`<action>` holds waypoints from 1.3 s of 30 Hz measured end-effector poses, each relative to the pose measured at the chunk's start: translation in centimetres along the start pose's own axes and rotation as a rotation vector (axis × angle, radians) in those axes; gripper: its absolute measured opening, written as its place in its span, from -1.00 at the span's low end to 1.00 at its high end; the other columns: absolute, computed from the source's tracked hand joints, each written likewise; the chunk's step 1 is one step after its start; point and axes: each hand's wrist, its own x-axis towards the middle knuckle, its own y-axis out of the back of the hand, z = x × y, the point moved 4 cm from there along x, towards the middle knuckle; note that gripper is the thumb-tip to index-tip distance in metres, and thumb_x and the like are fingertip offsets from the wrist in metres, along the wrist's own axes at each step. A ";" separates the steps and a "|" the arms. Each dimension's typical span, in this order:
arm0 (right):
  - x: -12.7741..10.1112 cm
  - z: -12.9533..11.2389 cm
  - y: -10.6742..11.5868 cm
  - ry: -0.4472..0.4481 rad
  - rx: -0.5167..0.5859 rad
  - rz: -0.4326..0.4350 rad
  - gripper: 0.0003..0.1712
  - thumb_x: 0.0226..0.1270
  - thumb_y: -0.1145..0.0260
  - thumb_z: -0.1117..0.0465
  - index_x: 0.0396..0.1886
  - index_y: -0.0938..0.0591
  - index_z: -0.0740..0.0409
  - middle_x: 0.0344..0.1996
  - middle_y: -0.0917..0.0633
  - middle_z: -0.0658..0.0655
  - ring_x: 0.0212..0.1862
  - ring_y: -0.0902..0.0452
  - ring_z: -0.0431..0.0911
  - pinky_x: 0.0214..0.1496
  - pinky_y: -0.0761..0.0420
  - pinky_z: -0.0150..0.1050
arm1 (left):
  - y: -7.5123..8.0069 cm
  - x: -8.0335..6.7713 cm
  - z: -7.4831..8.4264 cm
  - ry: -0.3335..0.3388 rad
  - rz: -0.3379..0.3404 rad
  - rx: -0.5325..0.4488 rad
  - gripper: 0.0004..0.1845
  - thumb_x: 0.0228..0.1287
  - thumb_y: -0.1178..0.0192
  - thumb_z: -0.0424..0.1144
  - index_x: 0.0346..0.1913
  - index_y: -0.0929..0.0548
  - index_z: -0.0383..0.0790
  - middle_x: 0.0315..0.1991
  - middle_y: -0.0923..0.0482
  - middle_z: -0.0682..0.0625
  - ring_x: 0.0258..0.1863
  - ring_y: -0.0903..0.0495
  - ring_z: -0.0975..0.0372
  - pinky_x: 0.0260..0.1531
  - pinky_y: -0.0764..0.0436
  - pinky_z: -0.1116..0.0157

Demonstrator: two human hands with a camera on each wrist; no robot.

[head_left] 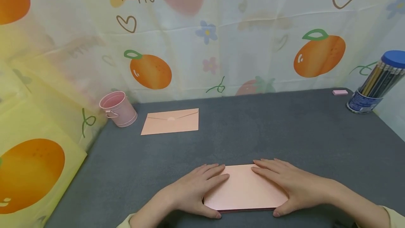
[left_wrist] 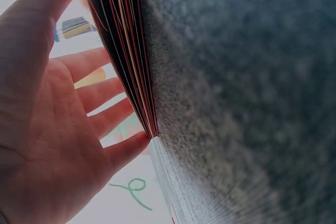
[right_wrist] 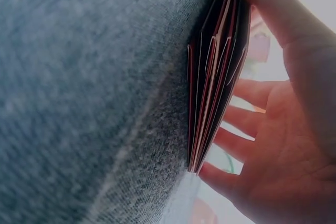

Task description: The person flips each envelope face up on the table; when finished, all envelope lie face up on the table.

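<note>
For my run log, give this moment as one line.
left hand: flat on envelope stack | right hand: flat on stack | single envelope: beside pink bucket

Pale peach-pink stack of envelopes near centre, edges showing dark red w/ thin pink lines in wrist views. Second envelope, far left, same peach-pink. Table covered in dark grey, felt-like cloth. Small bucket, far left: soft pink. Backdrop: cream-white, printed w/ orange fruit & green leaves, brown outline hearts, blue & pink flowers, brown "happy" on a yellow blob; left panel is yellow. Pencil tub, far right: blue lid, blue-white base, yellow & dark pencils. Eraser nearby: pink.
</note>
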 end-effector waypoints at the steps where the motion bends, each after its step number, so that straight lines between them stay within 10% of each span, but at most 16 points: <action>1: 0.0 0.0 0.0 0.004 -0.014 0.006 0.11 0.10 -0.31 -0.42 0.55 -0.11 -0.12 0.51 -0.15 0.03 0.45 -0.12 0.09 0.24 -0.16 0.40 | 0.1 0.0 0.0 0.001 0.000 -0.005 -0.07 0.18 -0.18 0.35 0.50 -0.20 -0.05 0.51 -0.06 -0.02 0.48 -0.06 0.12 0.36 -0.20 0.00; 24: -0.3 0.5 2.2 0.088 0.077 0.128 -0.41 0.30 -0.35 -0.11 0.31 -0.50 -0.19 0.23 -0.54 -0.07 0.19 -0.51 -0.15 0.06 -0.58 -0.16 | 1.2 -0.4 -0.9 0.060 0.096 -0.271 -0.42 0.34 -0.07 0.23 0.37 -0.43 0.16 0.38 -0.32 0.20 0.36 -0.28 0.28 0.26 -0.37 0.09; 39: -0.2 0.7 3.9 0.243 0.178 0.384 -0.64 0.25 -0.37 0.38 0.01 -0.71 -0.02 -0.15 -0.74 -0.08 -0.13 -0.68 -0.23 -0.20 -0.62 -0.41 | 3.3 -0.6 -1.3 -0.165 0.537 -0.307 -0.80 0.36 -0.23 -0.27 0.00 -0.71 -0.08 -0.12 -0.70 0.17 -0.18 -0.61 0.49 -0.22 -0.56 0.50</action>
